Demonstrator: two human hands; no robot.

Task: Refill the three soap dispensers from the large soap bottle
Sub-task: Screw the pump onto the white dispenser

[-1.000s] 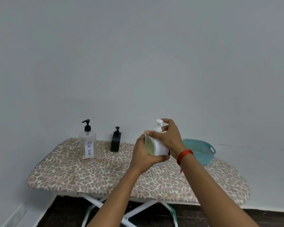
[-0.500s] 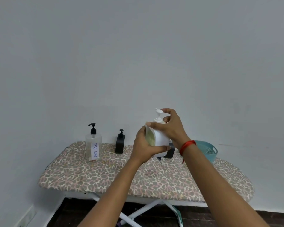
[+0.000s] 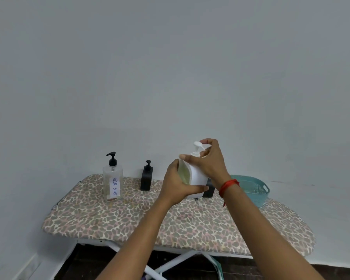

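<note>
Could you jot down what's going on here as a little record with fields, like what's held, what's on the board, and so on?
Surface: ironing board, leopard-print cover
Held: white pump bottle, above the board
Left hand: grips the bottle's side
Right hand: at the pump top
Standing on board: clear bottle labelled DISH SOAP; black dispenser
Behind right wrist: teal basket

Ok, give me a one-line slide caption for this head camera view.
Left hand steadies a white pump bottle above the ironing board while the right hand grips its pump top.
</note>
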